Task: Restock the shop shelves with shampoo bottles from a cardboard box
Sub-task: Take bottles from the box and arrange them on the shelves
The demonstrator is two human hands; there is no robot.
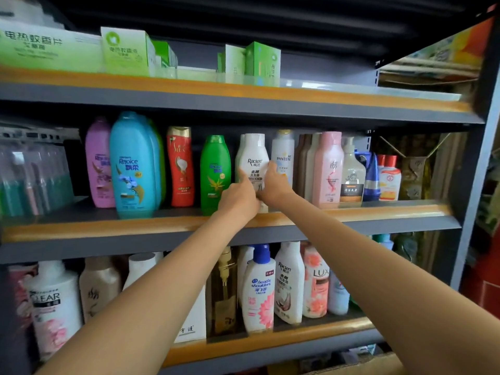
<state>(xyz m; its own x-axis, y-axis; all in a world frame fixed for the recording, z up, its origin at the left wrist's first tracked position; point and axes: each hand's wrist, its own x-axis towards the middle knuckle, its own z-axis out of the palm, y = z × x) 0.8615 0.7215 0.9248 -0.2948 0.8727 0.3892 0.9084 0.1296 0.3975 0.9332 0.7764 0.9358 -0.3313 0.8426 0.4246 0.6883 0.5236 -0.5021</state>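
A white Raclen shampoo bottle stands upright on the middle shelf, between a green Rejoice bottle and a white Pantene bottle. My left hand grips its lower left side. My right hand grips its right side, fingers curled against the label. Both arms reach up from below. Another white bottle stands just behind it. The bottle's base is hidden by my hands.
The middle shelf also carries purple, blue, red, pink and pump bottles. Green boxes line the top shelf. The lower shelf holds Clear, Head & Shoulders and Lux bottles. A cardboard edge shows at the bottom right.
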